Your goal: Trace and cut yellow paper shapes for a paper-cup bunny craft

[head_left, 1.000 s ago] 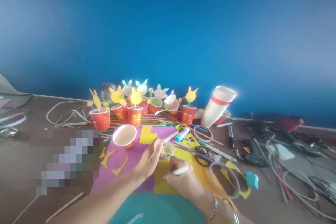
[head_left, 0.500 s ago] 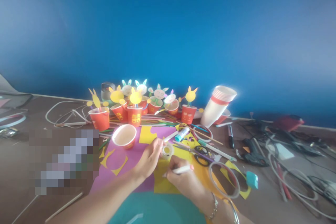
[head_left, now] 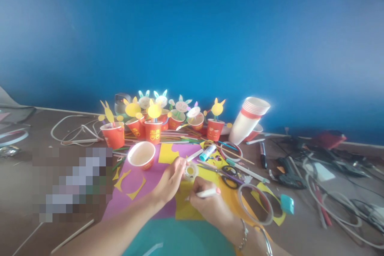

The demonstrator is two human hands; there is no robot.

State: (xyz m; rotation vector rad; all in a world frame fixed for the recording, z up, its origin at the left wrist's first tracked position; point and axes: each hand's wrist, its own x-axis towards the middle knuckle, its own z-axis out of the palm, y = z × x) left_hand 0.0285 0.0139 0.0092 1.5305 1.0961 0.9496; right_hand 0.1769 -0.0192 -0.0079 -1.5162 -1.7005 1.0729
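Observation:
My right hand [head_left: 207, 202] grips a white marker [head_left: 208, 193] with a reddish end. Its tip is at the dark yellow paper [head_left: 189, 213]. Beside it, my left hand [head_left: 171, 180] has its fingers pinched together. A white stick-like piece [head_left: 195, 155] begins at those fingertips; whether they hold it I cannot tell. Between the hands sits a small clear tape roll [head_left: 190, 171]. A glue stick [head_left: 207, 153] and scissors [head_left: 229, 177] lie just beyond. Under these are purple paper [head_left: 141, 186] and a teal sheet [head_left: 180, 238].
An open paper cup [head_left: 141, 156] stands left of my hands. Behind it are several red cups [head_left: 113, 136] with paper rabbit figures [head_left: 155, 110]. A cup stack [head_left: 250, 120] leans at the right. Further right lie a large tape roll [head_left: 255, 205], a glue gun [head_left: 289, 173] and cables [head_left: 327, 204].
The whole view has shifted very slightly. Both hands keep almost the same pose and place, and the marker stays in my right hand.

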